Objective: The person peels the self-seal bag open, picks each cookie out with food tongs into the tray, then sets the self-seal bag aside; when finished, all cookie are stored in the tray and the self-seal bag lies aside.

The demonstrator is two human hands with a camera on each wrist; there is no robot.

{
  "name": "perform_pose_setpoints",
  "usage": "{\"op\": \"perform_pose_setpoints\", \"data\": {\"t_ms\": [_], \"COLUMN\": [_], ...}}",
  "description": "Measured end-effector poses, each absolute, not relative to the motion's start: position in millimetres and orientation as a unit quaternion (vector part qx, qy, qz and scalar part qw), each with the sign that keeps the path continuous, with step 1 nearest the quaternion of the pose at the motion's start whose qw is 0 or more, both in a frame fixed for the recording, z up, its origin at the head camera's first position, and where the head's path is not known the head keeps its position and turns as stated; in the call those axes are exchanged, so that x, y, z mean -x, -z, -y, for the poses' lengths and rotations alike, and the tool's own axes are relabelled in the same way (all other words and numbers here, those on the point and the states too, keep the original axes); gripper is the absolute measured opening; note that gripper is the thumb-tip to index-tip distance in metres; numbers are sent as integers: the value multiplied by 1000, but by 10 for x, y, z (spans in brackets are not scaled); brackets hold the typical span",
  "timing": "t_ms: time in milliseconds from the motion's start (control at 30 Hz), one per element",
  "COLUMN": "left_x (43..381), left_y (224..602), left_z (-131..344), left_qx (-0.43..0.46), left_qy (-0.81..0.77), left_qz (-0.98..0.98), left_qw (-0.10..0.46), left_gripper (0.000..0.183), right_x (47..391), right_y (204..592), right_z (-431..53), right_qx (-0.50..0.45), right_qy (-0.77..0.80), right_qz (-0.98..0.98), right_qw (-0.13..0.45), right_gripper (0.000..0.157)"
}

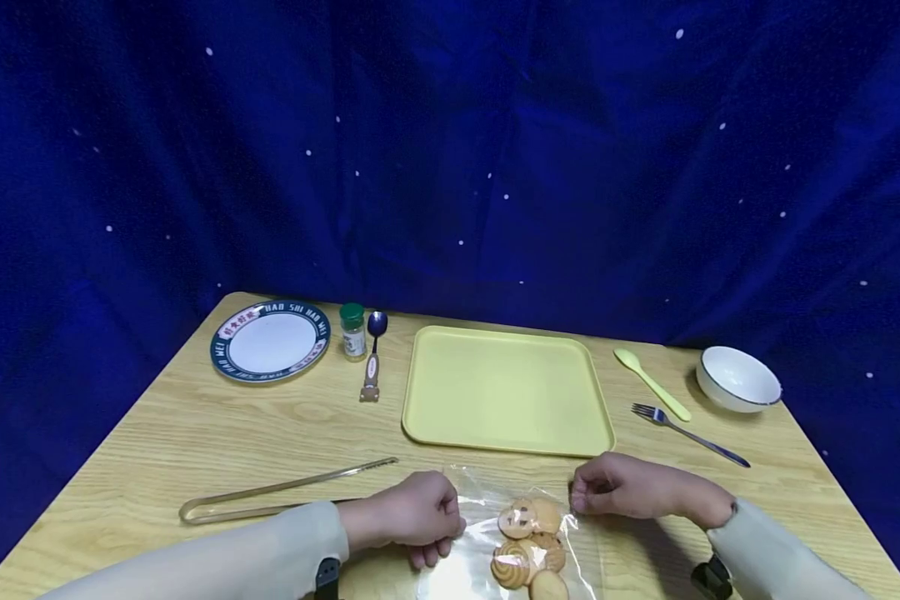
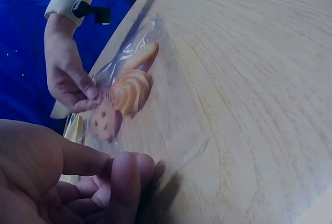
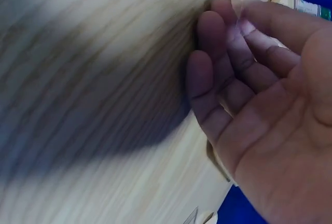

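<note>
A clear plastic bag [image 1: 480,500] holding several cookies [image 1: 528,546] lies at the table's near side. My left hand [image 1: 414,515] pinches its left edge between thumb and curled fingers. At the upper right edge of the bag, my right hand [image 1: 622,486] pinches the film; the right wrist view shows thumb and index finger meeting on it. In the left wrist view a swirled cookie [image 2: 130,90] and a cookie with holes [image 2: 105,121] show through the plastic. Metal tongs [image 1: 292,483] lie left of the bag, partly hidden by my left arm.
Beyond the bag lies a yellow tray [image 1: 506,392]. At left stand a plate [image 1: 270,343], a green-capped jar [image 1: 353,333] and a dark spoon [image 1: 372,358]. To the right are a yellow spoon [image 1: 652,385], a fork [image 1: 690,433] and a white bowl [image 1: 738,382].
</note>
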State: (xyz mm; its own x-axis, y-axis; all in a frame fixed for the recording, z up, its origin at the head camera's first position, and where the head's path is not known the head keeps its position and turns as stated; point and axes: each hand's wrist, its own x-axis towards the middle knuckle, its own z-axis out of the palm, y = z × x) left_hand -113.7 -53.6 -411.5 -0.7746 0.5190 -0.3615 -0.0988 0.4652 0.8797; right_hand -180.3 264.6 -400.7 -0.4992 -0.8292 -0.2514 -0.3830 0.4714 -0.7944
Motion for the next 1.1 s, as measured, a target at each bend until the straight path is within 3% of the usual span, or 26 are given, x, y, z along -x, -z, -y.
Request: {"op": "perform_pose_setpoints", "data": {"t_ms": [100, 367, 600, 833, 1100], "left_x": [1159, 1265, 1325, 1324, 1331], "left_y": [4127, 4167, 4143, 4103, 4051], "left_z": [530, 491, 458, 419, 464], "left_qx": [-133, -135, -139, -136, -124], "left_qy": [-509, -543, -574, -592, -619], "left_qz": [-792, -776, -759, -747, -719], "left_qw": [310, 291, 273, 271, 289], "left_gripper": [23, 21, 19, 16, 19], "right_x": [1798, 1855, 1852, 1724, 1515], "right_y": [4012, 4021, 3932, 3831, 3940], "right_z": [-2731, -2754, -2738, -2564, -2432], "right_qx": [386, 353, 327, 330, 377], "right_qy": [346, 318, 270, 174, 190], "right_qz": [-798, -858, -891, -927, -906], "right_qw": [307, 196, 164, 46, 38], "right_gripper": [17, 14, 13, 5, 26]}}
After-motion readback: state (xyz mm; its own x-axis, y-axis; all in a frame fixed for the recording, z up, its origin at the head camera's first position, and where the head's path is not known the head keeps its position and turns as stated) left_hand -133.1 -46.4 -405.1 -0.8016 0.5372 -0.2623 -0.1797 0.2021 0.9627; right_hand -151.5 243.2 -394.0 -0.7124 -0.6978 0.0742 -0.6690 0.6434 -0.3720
